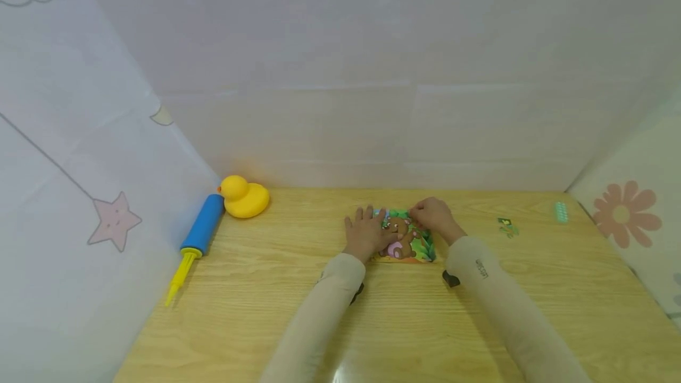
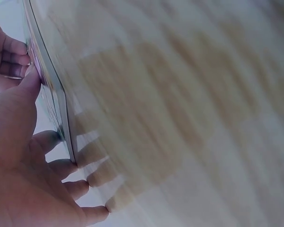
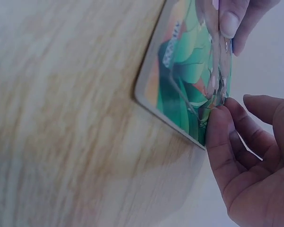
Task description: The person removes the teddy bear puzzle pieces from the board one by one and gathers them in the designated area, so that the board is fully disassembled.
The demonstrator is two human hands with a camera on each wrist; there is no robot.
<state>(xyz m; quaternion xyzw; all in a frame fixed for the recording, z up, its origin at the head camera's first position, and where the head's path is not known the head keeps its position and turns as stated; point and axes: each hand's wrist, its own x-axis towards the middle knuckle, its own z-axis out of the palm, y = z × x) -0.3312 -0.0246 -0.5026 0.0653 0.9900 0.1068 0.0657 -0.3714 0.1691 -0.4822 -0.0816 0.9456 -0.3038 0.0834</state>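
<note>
A picture card (image 1: 395, 260) with a brown bear among green leaves lies on the table in front of me. My left hand (image 1: 366, 235) rests spread over its left part, thumb across the picture. Its fingertips reach past the card's edge onto the table in the left wrist view. At the card's upper right, my right hand (image 1: 433, 217) has curled fingers. In the right wrist view, its fingertips (image 3: 220, 118) meet low over the leaves, pinching a small green cut-out piece (image 3: 206, 112), mostly hidden by them. Raised layers show on the card's surface.
On the wooden table (image 1: 266, 318), small green and yellow cut-outs (image 1: 508, 228) lie right of the card. Farther right is a teal sheet of dots (image 1: 561, 212). A yellow rubber duck (image 1: 246, 197) and a blue and yellow hand pump (image 1: 204, 226) lie at the left wall.
</note>
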